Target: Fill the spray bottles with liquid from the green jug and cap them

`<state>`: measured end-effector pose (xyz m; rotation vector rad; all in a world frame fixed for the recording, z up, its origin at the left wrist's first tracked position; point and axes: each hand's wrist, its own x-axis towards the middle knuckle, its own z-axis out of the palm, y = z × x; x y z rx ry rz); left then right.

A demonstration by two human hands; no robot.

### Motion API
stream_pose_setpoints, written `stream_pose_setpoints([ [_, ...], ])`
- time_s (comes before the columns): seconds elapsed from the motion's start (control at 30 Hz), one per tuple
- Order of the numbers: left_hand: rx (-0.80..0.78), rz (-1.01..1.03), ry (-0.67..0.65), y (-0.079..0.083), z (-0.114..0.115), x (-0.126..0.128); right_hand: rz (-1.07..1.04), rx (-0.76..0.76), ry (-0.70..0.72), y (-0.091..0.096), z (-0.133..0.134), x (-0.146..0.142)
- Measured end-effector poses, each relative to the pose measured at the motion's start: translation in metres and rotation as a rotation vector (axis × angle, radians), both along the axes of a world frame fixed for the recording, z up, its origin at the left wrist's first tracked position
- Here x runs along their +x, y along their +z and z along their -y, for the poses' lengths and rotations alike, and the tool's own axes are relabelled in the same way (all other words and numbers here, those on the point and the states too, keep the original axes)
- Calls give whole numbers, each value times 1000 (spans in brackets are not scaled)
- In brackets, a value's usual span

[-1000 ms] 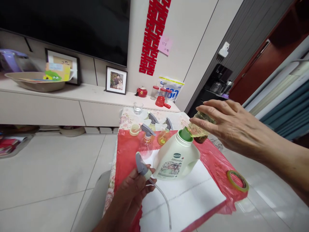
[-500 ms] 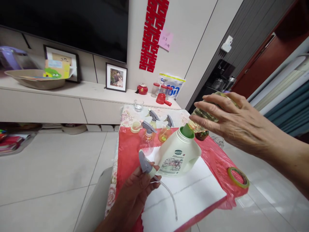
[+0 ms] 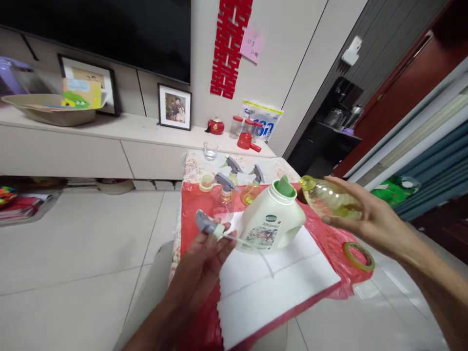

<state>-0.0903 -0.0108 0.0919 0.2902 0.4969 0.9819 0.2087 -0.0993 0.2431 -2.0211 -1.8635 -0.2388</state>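
My right hand grips a small clear bottle with yellowish liquid, tilted on its side, its open neck pointing left toward the green spout of a white detergent jug. The neck is just right of the spout and apart from it. My left hand pinches a grey spray trigger head with a thin clear tube trailing right over the white paper. The jug stands on that paper on a red plastic sheet.
Three small spray bottles and a pale lid stand behind the jug. A tape roll lies at the sheet's right edge. A glass sits at the table's far end. A long cabinet with framed photos and red jars lines the wall.
My right hand drew the small bottle back from the jug's spout, moving right and lower, so it no longer sits over the opening. My left hand lifted the trigger head slightly.
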Motion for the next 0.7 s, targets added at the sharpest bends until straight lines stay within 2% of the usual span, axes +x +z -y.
stream_pose_setpoints([
  [0.1, -2, 40, 118, 4, -8, -1, -121, -6, -15, -27, 30, -13],
  [0.2, -3, 61, 195, 6, -15, -3, 5, -19, 61, -61, 57, -35],
  [0.37, 14, 90, 196, 5, -16, -3, -4, -70, 62, -111, 76, -66],
  [0.5, 59, 95, 150, 0, -13, -1, -63, -67, 44, -129, 75, -75],
  [0.7, 117, 7, 46, -6, 6, 9, -121, -57, 72, -138, 69, -83],
])
